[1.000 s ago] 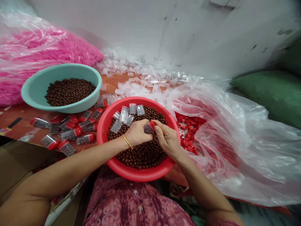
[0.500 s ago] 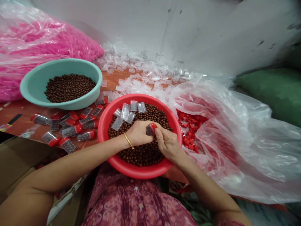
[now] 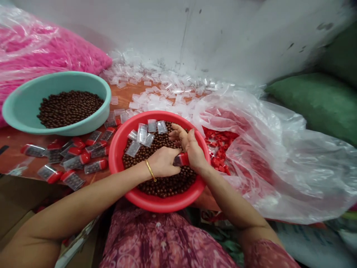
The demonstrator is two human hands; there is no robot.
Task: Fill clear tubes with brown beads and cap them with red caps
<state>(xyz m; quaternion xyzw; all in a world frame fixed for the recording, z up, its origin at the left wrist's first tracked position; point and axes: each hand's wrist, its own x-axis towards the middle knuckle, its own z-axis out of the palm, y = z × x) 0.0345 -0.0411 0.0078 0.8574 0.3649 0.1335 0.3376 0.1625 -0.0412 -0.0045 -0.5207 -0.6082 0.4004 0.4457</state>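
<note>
A red basin (image 3: 119, 149) of small brown balls (image 3: 164, 184) sits in front of me. My left hand (image 3: 163, 162) is closed round a small clear box with a red cap (image 3: 181, 159), held low over the balls. My right hand (image 3: 185, 143) rests its heel against that cap, its fingers stretched out and spread over the balls toward the basin's far rim. Several empty clear boxes (image 3: 142, 134) lie on the balls at the back of the basin.
A teal basin (image 3: 16, 111) of brown balls stands at the left. Filled red-capped boxes (image 3: 75, 160) lie between the basins. Loose clear boxes (image 3: 156, 93) cover the far table. A clear bag of red caps (image 3: 223, 145) lies right, a pink-filled bag (image 3: 41, 52) far left, green sacks (image 3: 312, 104) right.
My right hand has let go of the red cap and opened, its fingers reaching forward over the balls. The left hand keeps the capped box and has sunk slightly. The view shifted a little.
</note>
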